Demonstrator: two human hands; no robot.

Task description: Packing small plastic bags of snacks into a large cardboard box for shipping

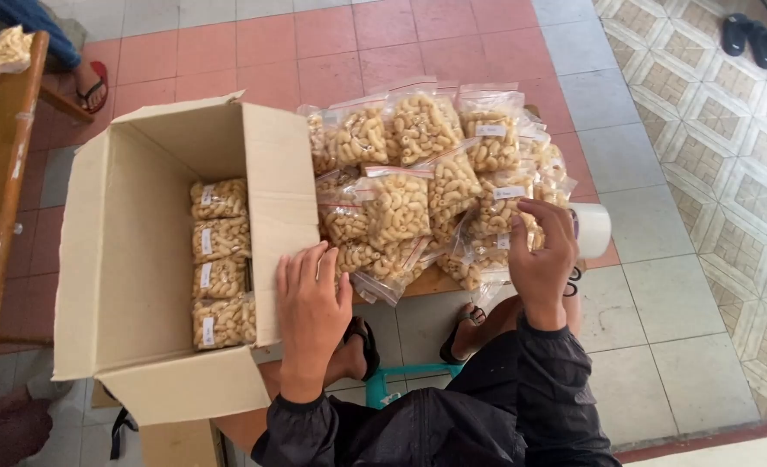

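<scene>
An open cardboard box (132, 268) stands at the left, with a row of clear snack bags (219, 259) of pale curled crackers standing inside. To its right lies a heap of the same labelled bags (418, 164) on a small wooden surface. My left hand (311, 307) rests flat against the box's right flap, fingers apart, holding nothing. My right hand (542, 255) reaches into the right side of the heap, its fingers closing on a bag (496, 216) there.
A roll of clear tape (593, 229) sits just right of my right hand. A wooden table (3, 173) runs along the left edge. Another person's sandalled foot (92, 86) shows at upper left. Black slippers (747, 36) lie on the patterned tiles at upper right.
</scene>
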